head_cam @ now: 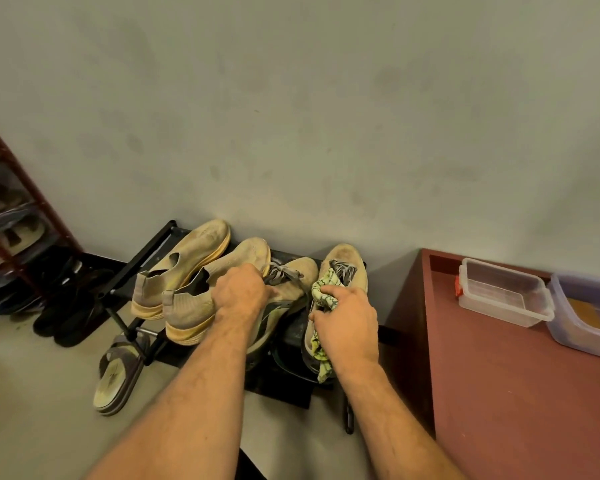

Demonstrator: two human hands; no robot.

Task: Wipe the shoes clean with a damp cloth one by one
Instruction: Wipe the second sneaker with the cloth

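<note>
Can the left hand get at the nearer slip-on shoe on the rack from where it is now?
Probably yes. The left hand rests on a laced shoe directly beside the slip-on shoe, whose heel and side face it uncovered.

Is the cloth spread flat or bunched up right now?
Bunched up. The green patterned cloth is crumpled in the right hand, pressed on the rightmost laced shoe, with a loose tail hanging below the hand.
</note>
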